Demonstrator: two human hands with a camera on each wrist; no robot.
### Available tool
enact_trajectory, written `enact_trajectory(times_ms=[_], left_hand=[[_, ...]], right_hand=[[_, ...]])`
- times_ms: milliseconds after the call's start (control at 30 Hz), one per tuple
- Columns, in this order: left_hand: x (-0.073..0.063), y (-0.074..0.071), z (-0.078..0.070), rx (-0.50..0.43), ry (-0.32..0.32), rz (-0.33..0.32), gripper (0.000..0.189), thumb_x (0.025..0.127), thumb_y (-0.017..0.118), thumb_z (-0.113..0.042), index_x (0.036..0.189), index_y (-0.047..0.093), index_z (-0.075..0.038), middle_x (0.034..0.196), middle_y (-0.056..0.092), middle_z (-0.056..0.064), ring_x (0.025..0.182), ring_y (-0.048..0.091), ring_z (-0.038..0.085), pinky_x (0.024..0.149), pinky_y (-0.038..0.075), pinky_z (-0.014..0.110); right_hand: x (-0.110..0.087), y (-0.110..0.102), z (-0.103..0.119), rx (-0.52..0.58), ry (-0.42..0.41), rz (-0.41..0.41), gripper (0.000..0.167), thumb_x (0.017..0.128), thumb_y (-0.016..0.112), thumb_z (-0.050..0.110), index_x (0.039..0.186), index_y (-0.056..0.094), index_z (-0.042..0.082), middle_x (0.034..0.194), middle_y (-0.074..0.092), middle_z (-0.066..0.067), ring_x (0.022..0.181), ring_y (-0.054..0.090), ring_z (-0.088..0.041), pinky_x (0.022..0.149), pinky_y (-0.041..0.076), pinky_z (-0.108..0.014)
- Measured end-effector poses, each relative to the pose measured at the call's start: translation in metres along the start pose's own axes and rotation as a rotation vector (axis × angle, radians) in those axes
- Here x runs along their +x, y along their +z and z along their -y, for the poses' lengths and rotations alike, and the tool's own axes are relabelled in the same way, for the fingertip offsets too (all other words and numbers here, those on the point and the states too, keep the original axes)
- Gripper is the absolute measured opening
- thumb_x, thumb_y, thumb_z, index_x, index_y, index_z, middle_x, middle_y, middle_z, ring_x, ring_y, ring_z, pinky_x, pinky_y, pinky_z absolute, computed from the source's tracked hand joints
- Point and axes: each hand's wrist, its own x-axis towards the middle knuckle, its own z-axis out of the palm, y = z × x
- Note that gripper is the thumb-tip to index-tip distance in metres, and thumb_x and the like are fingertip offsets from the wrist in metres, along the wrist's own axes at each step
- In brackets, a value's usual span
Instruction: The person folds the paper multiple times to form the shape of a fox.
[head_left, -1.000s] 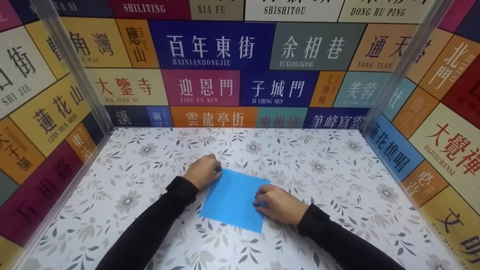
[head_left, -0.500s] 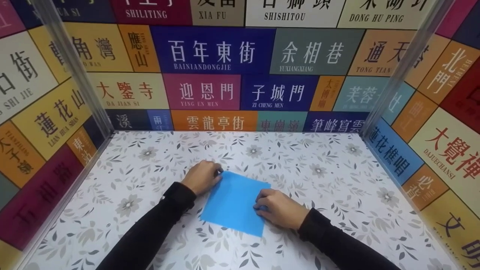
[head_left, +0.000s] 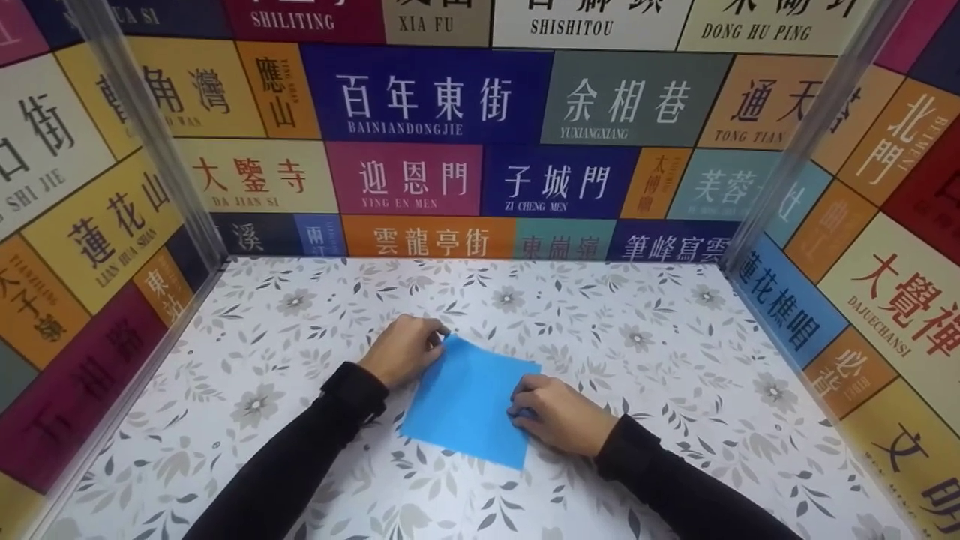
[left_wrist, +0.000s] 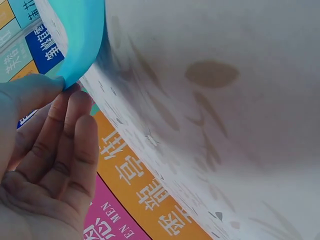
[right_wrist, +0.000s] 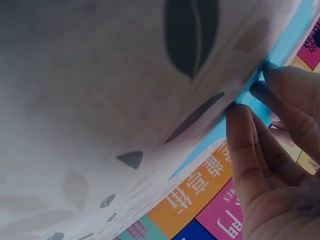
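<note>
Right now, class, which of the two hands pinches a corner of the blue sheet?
The left hand: it pinches the far-left corner of the blue sheet. The right hand instead touches the sheet's right edge, between corners.

A white tabletop [head_left: 277, 345] runs back to the far wall, its covering printed (rather thickly) with flowers [head_left: 257, 404] and leaves [head_left: 499, 506] in greys and muted beige. Directly on it, near the middle, lies a single blue sheet [head_left: 469, 401], four-cornered and set askew to the table's far edge. Most of the sheet lies close to the surface, though its far left corner bends upward.
</note>
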Motion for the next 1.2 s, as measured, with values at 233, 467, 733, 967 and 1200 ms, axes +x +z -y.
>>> enact_trajectory(times_ms=[233, 467, 733, 967, 1200], left_hand=[[-0.005, -0.003, -0.004, -0.009, 0.069, -0.016, 0.035, 0.102, 0.087, -0.006, 0.136, 0.082, 0.0, 0.109, 0.089, 0.015, 0.099, 0.087, 0.029, 0.093, 0.073, 0.043], [-0.01, -0.007, -0.013, -0.005, 0.175, -0.06, 0.016, 0.1, 0.088, -0.004, 0.116, 0.088, -0.001, 0.105, 0.089, 0.014, 0.092, 0.085, 0.027, 0.086, 0.073, 0.041], [-0.018, -0.007, -0.026, -0.008, 0.225, -0.063, 0.011, 0.099, 0.089, -0.004, 0.11, 0.089, -0.004, 0.104, 0.09, 0.012, 0.09, 0.086, 0.025, 0.084, 0.073, 0.036], [-0.026, -0.005, -0.035, 0.002, 0.248, -0.086, 0.009, 0.1, 0.09, -0.007, 0.109, 0.091, -0.008, 0.102, 0.09, 0.009, 0.088, 0.085, 0.021, 0.081, 0.071, 0.033], [-0.036, 0.0, -0.044, -0.006, 0.289, -0.088, 0.009, 0.1, 0.089, -0.007, 0.109, 0.091, -0.008, 0.103, 0.09, 0.008, 0.089, 0.085, 0.02, 0.082, 0.071, 0.031]], right_hand=[[0.003, -0.001, -0.001, -0.005, -0.02, -0.002, 0.012, 0.101, 0.088, 0.005, 0.113, 0.089, 0.004, 0.118, 0.08, -0.011, 0.109, 0.082, -0.027, 0.101, 0.071, -0.037], [0.005, -0.004, -0.001, -0.011, -0.048, -0.023, 0.009, 0.1, 0.088, 0.003, 0.109, 0.089, 0.003, 0.114, 0.078, -0.011, 0.105, 0.081, -0.026, 0.097, 0.072, -0.037], [0.007, -0.003, 0.001, -0.028, -0.019, -0.012, 0.012, 0.101, 0.089, 0.006, 0.113, 0.09, 0.005, 0.111, 0.077, -0.009, 0.103, 0.08, -0.024, 0.095, 0.071, -0.036], [0.006, -0.004, 0.003, -0.003, -0.019, -0.019, 0.013, 0.098, 0.09, 0.003, 0.111, 0.09, 0.004, 0.11, 0.077, -0.01, 0.101, 0.08, -0.024, 0.094, 0.071, -0.035], [0.002, -0.003, 0.003, 0.011, 0.0, -0.017, 0.013, 0.098, 0.09, 0.003, 0.111, 0.09, 0.004, 0.109, 0.077, -0.009, 0.101, 0.08, -0.024, 0.094, 0.071, -0.036]])
